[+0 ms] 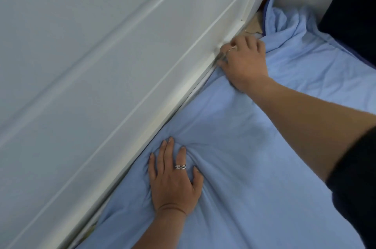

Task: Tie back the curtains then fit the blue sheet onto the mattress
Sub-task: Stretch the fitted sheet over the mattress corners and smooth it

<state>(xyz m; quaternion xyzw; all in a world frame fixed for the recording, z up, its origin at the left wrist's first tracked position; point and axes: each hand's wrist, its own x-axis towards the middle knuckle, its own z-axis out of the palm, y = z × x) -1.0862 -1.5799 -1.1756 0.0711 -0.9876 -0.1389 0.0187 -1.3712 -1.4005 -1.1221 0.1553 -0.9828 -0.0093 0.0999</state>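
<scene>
Two hands on blue sheet [244, 167], spread over the mattress against white panelled wall [101, 65]. Left hand [175, 179]: flat, fingers apart, pinning cloth near the wall-side edge. Right hand [244, 61]: fingers curled at the hem beside the wall, apparently clamped on it, though blurred. Keep left pressing; draw hem taut, then push down into the gap. Far corner: bunched, unfitted. Containers: none seen.

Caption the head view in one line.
Left hand presses the blue sheet; right hand grips its edge beside the white panel.
</scene>
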